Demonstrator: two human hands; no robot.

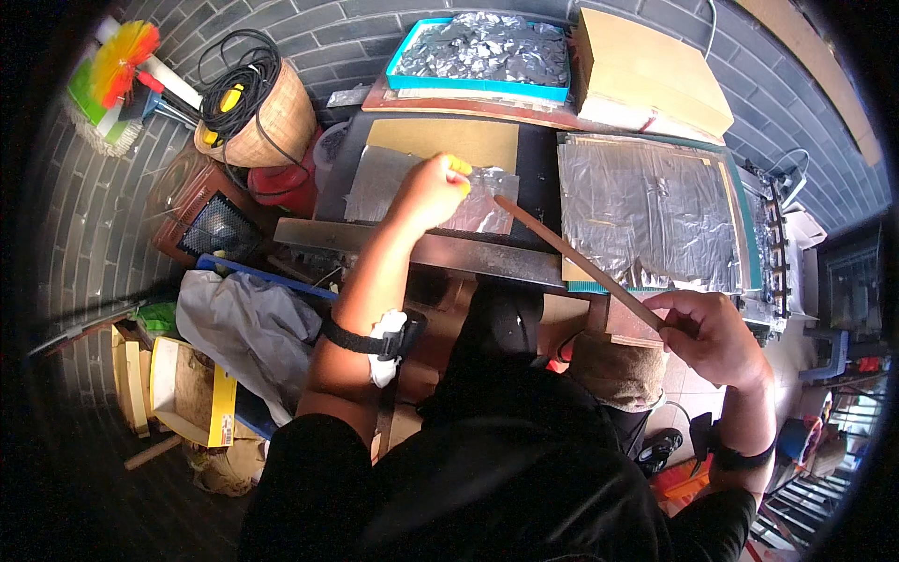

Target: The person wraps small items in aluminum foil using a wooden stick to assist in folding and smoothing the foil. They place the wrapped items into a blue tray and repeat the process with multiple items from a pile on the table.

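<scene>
My right hand (707, 332) pinches the near end of a long thin brown wooden stick (576, 260), which runs far-left toward a crinkled silver foil sheet (393, 187). My left hand (431, 192), fisted on something yellow, rests there, nearer.

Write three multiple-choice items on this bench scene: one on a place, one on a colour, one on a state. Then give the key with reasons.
1. Where does the tray of foil pieces sit?
A. at the far edge of the bench
B. on the person's lap
C. inside the woven basket

2. What colour is that tray's rim?
A. red
B. blue
C. black

3. How does the right hand stand?
A. open and flat on the foil
B. closed on the long lever handle
C. resting in a pocket

Key: 1 A, the tray lies beyond the foil sheets by the brick floor. 2 B, its edge shows bright blue. 3 B, the fingers wrap the handle's near end, while the left hand presses a foil sheet.
</scene>
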